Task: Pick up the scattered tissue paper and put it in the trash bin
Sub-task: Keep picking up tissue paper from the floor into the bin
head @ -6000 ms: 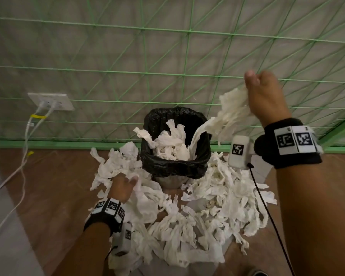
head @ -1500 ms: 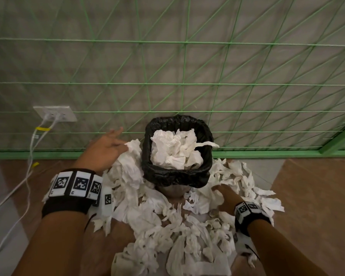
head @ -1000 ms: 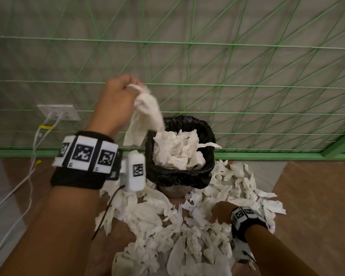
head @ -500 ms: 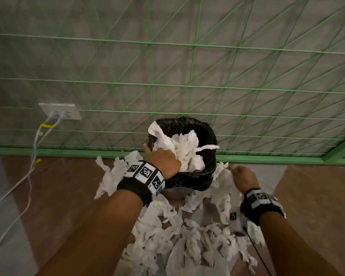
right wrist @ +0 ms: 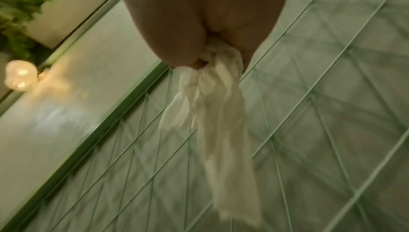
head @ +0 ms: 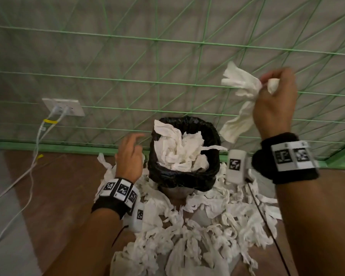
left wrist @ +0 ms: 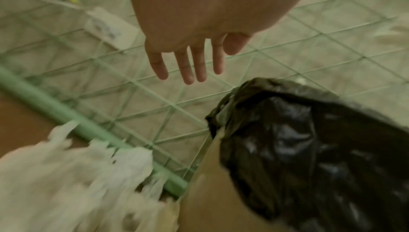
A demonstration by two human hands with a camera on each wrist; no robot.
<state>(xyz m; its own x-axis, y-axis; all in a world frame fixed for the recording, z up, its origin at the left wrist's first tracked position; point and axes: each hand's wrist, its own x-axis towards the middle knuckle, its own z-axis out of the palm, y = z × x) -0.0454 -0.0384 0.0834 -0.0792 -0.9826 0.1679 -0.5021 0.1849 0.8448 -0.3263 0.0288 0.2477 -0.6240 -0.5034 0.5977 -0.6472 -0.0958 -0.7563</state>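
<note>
A trash bin (head: 184,176) lined with a black bag (left wrist: 309,148) stands on the floor against the wall, heaped with white tissue (head: 179,148). More torn tissue (head: 207,226) lies scattered on the floor around its front and sides. My right hand (head: 275,96) is raised up and to the right of the bin and grips a bunch of tissue paper (head: 241,100) that hangs down from it (right wrist: 221,113). My left hand (head: 130,154) hovers just left of the bin with fingers (left wrist: 188,64) straight and spread, holding nothing.
A wall with a green wire grid (head: 167,76) rises right behind the bin, with a green base rail (head: 68,147). A white wall socket (head: 63,106) with white cables (head: 34,162) is at the left. The floor is brown wood (head: 58,196).
My left hand has let go of its tissue in the bin and drawn back to the left, open. My right hand has risen from the floor with a bunch of tissue.
</note>
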